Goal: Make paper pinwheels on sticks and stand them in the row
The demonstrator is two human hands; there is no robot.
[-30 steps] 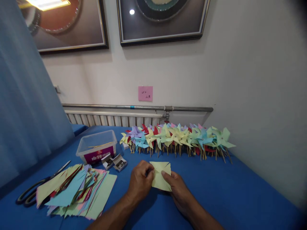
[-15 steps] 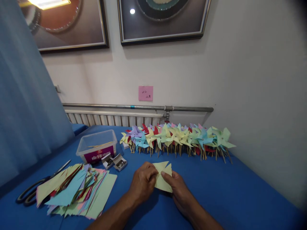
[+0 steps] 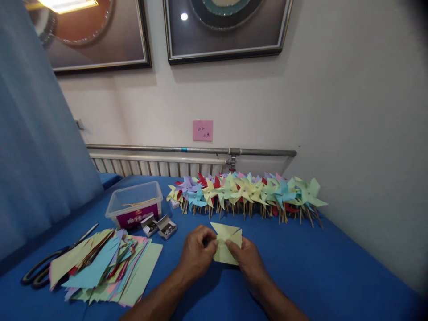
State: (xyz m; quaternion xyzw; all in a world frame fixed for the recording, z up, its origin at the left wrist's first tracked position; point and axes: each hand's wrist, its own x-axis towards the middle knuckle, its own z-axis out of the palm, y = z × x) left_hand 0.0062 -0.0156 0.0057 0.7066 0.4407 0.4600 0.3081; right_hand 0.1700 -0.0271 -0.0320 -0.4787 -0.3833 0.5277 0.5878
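A pale yellow paper square (image 3: 226, 253) with slits cut in from its corners is held up over the blue table. My right hand (image 3: 250, 263) grips its right side, thumb on the face and fingers behind. At the paper's left edge, my left hand (image 3: 198, 252) is closed, thumb and forefinger pinched against it; whether anything small is between them is hidden. Beyond the hands, finished paper pinwheels (image 3: 244, 191) on thin sticks lie massed in a row. Two small open boxes (image 3: 166, 226) of metal pins sit to the left.
A clear plastic tub (image 3: 133, 196) with thin sticks stands at the back left. In front of it lies a pile of cut coloured paper (image 3: 110, 267), partly over black-handled scissors (image 3: 43, 267). A blue curtain (image 3: 40, 133) hangs at left; a pipe (image 3: 267, 152) runs along the wall.
The paper has turned and flattened slightly, its upper left corner now spread outward. My left fingers have shifted a little along its left edge. My right hand keeps its grip.
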